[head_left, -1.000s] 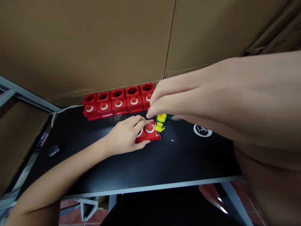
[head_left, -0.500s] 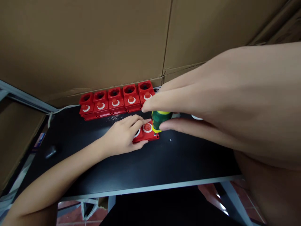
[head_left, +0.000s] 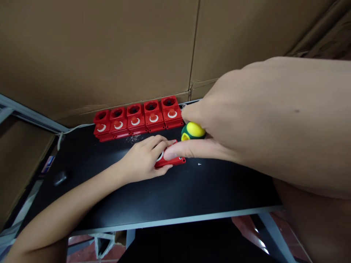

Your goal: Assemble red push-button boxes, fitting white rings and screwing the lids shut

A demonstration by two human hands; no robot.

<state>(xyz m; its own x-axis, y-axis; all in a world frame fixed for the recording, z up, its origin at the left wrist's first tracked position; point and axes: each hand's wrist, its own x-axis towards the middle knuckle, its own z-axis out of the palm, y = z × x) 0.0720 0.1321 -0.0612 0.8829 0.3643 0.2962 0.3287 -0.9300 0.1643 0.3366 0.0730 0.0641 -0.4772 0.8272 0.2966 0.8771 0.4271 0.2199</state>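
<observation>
My left hand [head_left: 145,159] grips a red plastic switch box [head_left: 179,160] on the black tabletop, fingers over its top and thumb along the near side. Much of the box is hidden under both hands. My right hand [head_left: 222,120] is closed round a short green and yellow screwdriver [head_left: 194,130], whose rounded yellow handle end faces me. Its shaft and tip are out of sight. The right thumb reaches over the box's round knob. Just right of the box, a small silver screw [head_left: 199,164] lies on the table.
Several similar red boxes [head_left: 135,122] with knobs and round openings stand in a row against the cardboard wall [head_left: 123,54]. Pale crumbs [head_left: 133,138] lie before them. A small dark object [head_left: 60,178] sits at the left, and a white cable [head_left: 78,126] runs along the back left edge.
My right hand has rolled over, turning the screwdriver's handle end towards me and lifting it from the box's right corner. The thumb has swung left over the knob. My left hand stays put.
</observation>
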